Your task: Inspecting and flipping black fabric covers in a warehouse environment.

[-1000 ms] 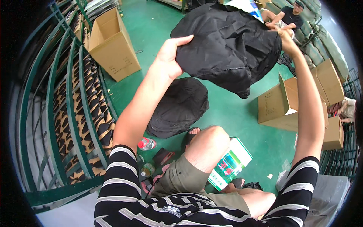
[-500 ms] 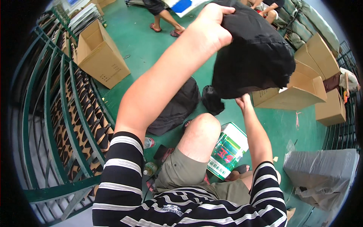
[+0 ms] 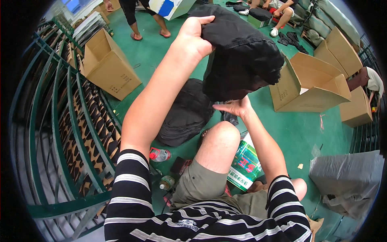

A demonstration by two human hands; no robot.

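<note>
My left hand [image 3: 197, 37] grips the upper left edge of a large black fabric piece [image 3: 246, 56], holding it up in front of me. Most of that hand's fingers are hidden behind the cloth, which bulges and hangs in folds. Just under its lower edge is my right hand [image 3: 237, 107], open with fingers stretched to the left; I cannot tell whether it touches the cloth. Below, on the green floor, lies a heap of black fabric [image 3: 183, 117]. A smaller black piece [image 3: 229, 117] lies beside the heap, partly hidden by my right hand.
A white and green box [image 3: 245, 163] stands by my legs, with bottles [image 3: 160, 155] to the left. Open cartons [image 3: 111, 66] [image 3: 310, 99] flank the work area. A green metal rack [image 3: 76, 133] lines the left; a plastic-covered grey bin [image 3: 346, 177] stands right. Other people are beyond.
The black fabric piece has shifted left in the picture with my left hand. My right hand's fingers now show spread below it. A walking person in the background has moved left.
</note>
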